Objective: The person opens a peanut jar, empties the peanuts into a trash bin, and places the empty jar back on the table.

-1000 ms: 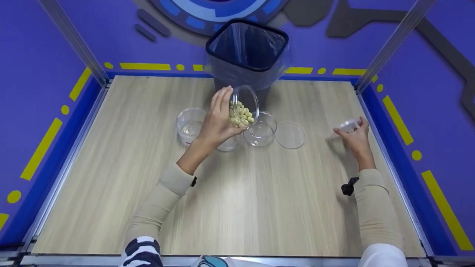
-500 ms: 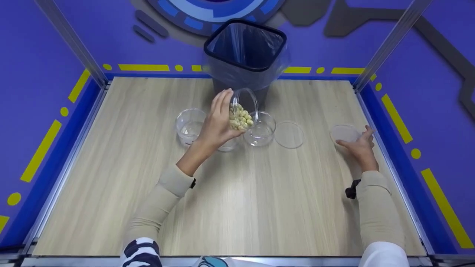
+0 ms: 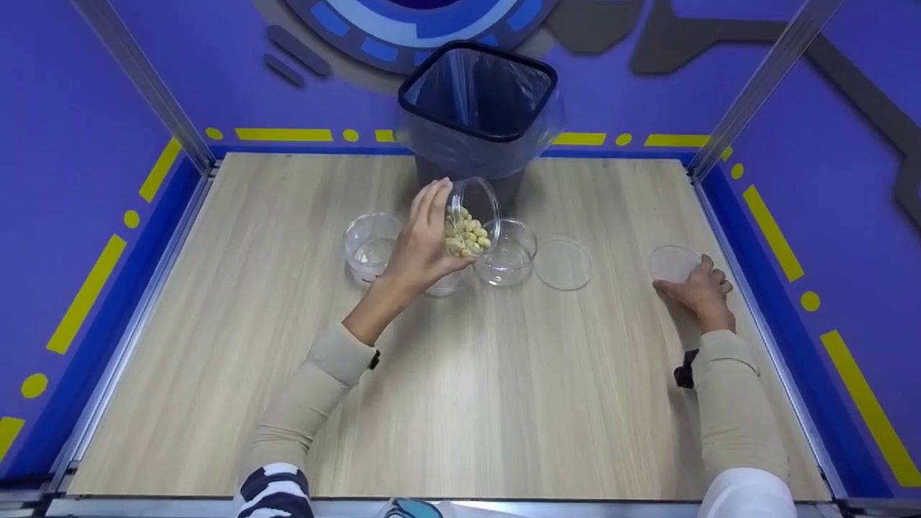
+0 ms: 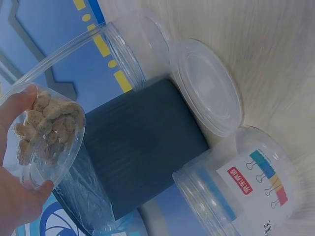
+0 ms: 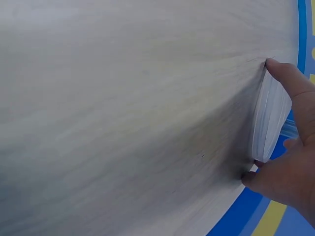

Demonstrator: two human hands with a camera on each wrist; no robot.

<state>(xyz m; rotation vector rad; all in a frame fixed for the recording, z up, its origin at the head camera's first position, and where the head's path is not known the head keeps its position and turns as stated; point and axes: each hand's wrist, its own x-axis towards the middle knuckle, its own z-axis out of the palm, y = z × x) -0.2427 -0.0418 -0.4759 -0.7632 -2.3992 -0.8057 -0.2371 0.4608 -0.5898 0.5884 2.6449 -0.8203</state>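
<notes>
My left hand grips a clear plastic jar raised above the table and tipped to the right. Pale, lumpy nuts lie in its lower side. At the table's right side, my right hand holds a round clear lid by its rim, thumb and fingers on opposite edges. The right wrist view has this lid low at the tabletop; whether it fully touches cannot be told. A second clear jar stands upright behind the tipped one, with another flat lid beside it.
A third clear jar stands left of my left hand; the left wrist view has a labelled jar. Another lid is partly hidden in the head view. A lined black bin stands at the table's back edge, between blue walls.
My right hand has lowered the lid from a tilted, raised position to lie flat near the tabletop, shifting slightly nearer me. The left hand and tipped jar have come slightly lower.
</notes>
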